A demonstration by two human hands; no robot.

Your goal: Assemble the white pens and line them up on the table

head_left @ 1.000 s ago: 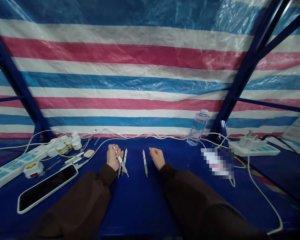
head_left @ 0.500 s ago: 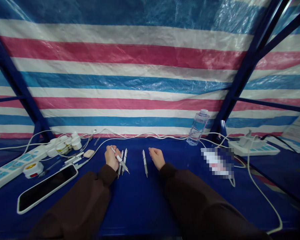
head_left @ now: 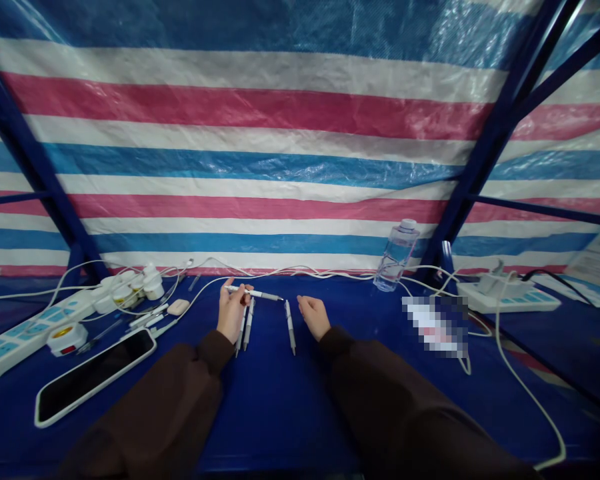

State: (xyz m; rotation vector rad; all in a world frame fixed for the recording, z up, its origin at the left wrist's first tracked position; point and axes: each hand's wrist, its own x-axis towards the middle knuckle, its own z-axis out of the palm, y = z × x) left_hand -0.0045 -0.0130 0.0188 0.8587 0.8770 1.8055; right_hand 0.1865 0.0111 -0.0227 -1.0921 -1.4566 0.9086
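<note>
Between the fingers of my left hand (head_left: 231,315) is a white and grey pen (head_left: 264,295), held nearly level with its grey tip pointing right. Two similar pens (head_left: 249,325) lie side by side on the blue table (head_left: 275,413), just right of and partly behind that hand. Another pen (head_left: 291,327) lies by itself further right, its tip toward me. My right hand (head_left: 314,316) rests on its side on the table beside this pen, not touching it. Its fingers are curled in, and nothing shows in them.
At the left lie a phone (head_left: 95,377), a power strip (head_left: 35,328), a pale square case (head_left: 179,307) and several small white jars (head_left: 153,287). A water bottle (head_left: 396,257) stands at the back right, near another power strip (head_left: 510,299). White cables run along the striped sheet (head_left: 280,207).
My left hand has turned the held pen from pointing down toward me to nearly level, tip to the right. Its fingers have lifted and opened somewhat. My right hand has stayed still.
</note>
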